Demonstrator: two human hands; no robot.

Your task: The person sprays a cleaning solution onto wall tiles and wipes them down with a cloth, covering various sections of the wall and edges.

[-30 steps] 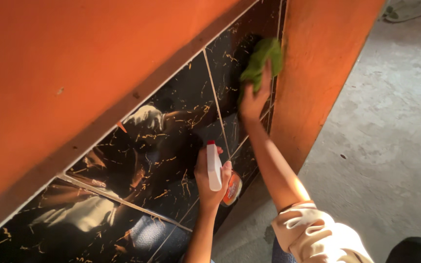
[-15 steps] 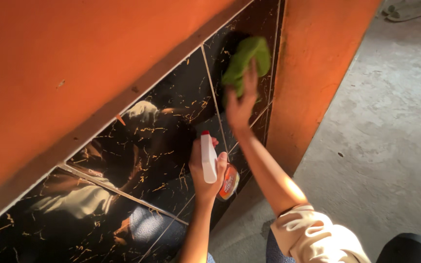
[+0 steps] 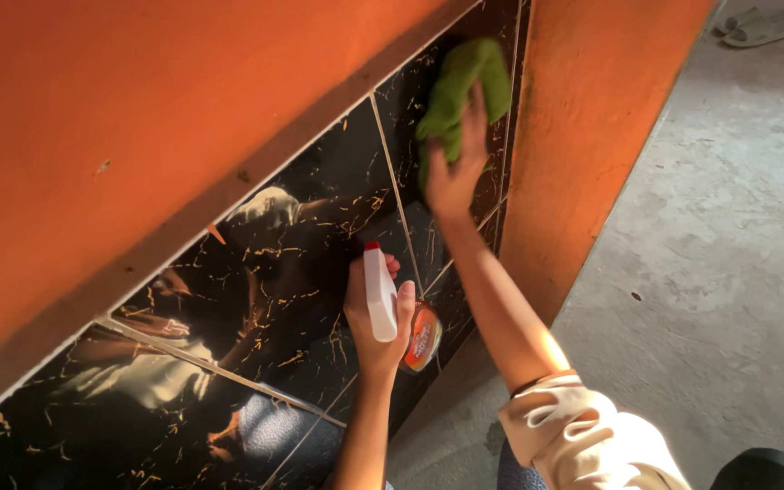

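Observation:
My right hand [image 3: 453, 177] presses a green cloth [image 3: 465, 86] against the glossy black tiles [image 3: 319, 236] with gold veining, near the upper right corner of the tiled strip. My left hand [image 3: 376, 318] grips a spray bottle [image 3: 383, 295] with a white head, a red nozzle tip and an orange body, held upright close to the tiles below the cloth. My arms and a pale sleeve [image 3: 583, 436] reach in from the bottom edge.
An orange wall [image 3: 138, 109] rises above the tiles, and an orange pillar [image 3: 583, 118] juts out to the right of them. Grey concrete floor [image 3: 728, 254] spreads to the right. A pair of sandals [image 3: 759, 29] lies at the top right.
My right hand has slid the green cloth left and then slightly up along the tiles. My left hand with the spray bottle has drifted a little left and up.

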